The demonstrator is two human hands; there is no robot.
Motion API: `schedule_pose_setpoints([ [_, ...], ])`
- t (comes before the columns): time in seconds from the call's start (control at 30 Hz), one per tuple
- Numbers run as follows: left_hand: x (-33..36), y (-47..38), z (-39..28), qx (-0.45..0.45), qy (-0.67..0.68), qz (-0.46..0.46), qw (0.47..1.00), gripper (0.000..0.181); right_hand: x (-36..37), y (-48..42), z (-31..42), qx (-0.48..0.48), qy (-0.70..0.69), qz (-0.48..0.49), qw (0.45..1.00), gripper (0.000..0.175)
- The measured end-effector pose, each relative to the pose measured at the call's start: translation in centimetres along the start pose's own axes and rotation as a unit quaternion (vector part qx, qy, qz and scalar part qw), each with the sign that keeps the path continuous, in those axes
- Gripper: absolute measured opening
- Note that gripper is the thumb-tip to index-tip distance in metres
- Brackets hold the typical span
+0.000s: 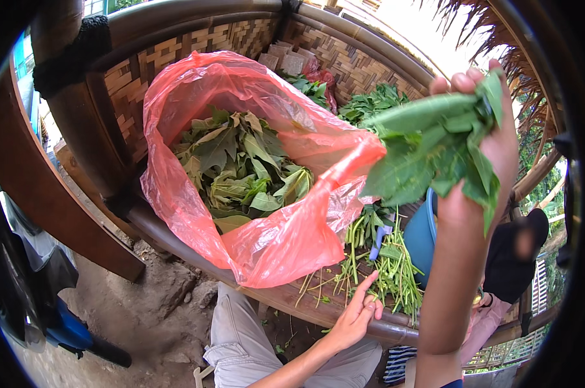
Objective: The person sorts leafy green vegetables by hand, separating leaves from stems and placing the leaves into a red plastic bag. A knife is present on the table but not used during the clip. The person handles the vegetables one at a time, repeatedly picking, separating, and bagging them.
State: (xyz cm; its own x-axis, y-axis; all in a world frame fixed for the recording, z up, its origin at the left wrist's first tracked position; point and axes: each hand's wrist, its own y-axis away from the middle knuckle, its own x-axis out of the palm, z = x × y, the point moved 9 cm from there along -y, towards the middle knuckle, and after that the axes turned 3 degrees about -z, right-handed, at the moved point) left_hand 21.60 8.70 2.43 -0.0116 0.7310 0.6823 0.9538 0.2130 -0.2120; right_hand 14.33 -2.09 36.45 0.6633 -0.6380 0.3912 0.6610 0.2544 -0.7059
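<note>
Raised at the upper right, my right hand [498,121] grips a bunch of green leaves [413,160]. My left hand [355,315] is low near the bench edge, index finger extended and the others partly curled, with nothing seen in it. Between the hands lie cut green stems [396,271] on the brown bench [292,300], beside a purple object [380,240], perhaps a handle. A wide-mouthed red plastic bag [283,257] stands to the left, holding many lobed leaves [244,169]. More leafy bunches [375,102] lie behind it.
A blue basin [418,233] stands right of the stems, partly hidden by my right forearm. Wrapped packets [292,60] rest in the back corner against the woven bamboo wall [350,68]. A person in a black head covering [506,262] is at the right. A dark post [84,106] rises at left.
</note>
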Motion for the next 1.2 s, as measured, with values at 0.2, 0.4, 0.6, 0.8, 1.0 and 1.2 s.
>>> schedule_pose_setpoints([
  [0.2,0.3,0.2,-1.1,0.01,-0.007,0.004,1.0,0.063,9.2,-2.2,-4.7,-0.026,0.09,0.002,0.996,0.026],
  [0.4,0.1,0.2,-1.5,0.026,-0.004,-0.001,1.0,0.059,13.8,-5.5,-5.9,-0.093,0.188,0.105,0.972,0.025],
  [0.6,-0.3,0.2,-2.1,0.047,-0.004,-0.012,0.999,0.058,12.2,0.1,-16.3,0.072,0.449,0.322,0.831,0.038],
  [0.8,0.1,0.8,-2.8,0.03,-0.023,0.022,0.999,0.059,10.5,0.7,-13.3,0.013,0.515,0.357,0.779,0.034],
  [1.0,0.9,1.8,-3.7,-0.024,0.011,0.046,0.999,0.067,-1.0,4.4,-0.2,-0.036,0.348,0.194,0.916,0.033],
  [1.2,0.7,2.5,-4.0,-0.071,0.049,-0.052,0.995,0.071,-16.6,22.7,1.0,0.191,0.302,-0.012,0.934,0.044],
])
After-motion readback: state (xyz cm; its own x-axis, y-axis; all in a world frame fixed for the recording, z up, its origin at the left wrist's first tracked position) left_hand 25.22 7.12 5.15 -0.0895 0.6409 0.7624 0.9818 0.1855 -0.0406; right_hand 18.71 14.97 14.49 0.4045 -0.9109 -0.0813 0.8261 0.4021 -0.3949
